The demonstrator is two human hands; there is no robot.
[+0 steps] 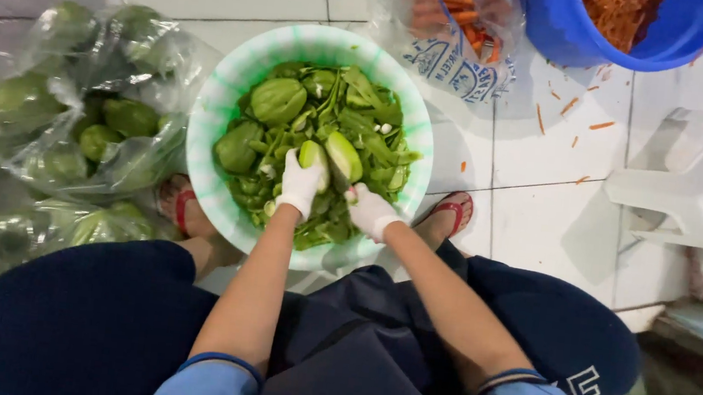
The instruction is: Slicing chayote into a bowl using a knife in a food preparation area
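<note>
The work looks partly done. The biggest thing is the clear bag (68, 110) at the person's left, crinkled, glossy plastic resting on the pale tiled floor (544, 164) and still stuffed with whole green gourds, so much seems left. Next comes the basin (214, 107), round, mint-green plastic with a streaked rim; it sits between the person's feet and holds a few whole gourds among a loose heap of thin, curling green peels (375, 131), which points to several already finished. The blue tub (557, 28) of orange shreds and the bag of carrots (459, 15) stand well apart, above.

Over the basin, the white-gloved left hand (299, 184) has its grip wrapped around a halved gourd (334, 157), pale, smooth and moist on its cut faces. The gloved right hand (370, 210) is closed on a small tool, too hidden to identify, its tip touching the gourd.
</note>
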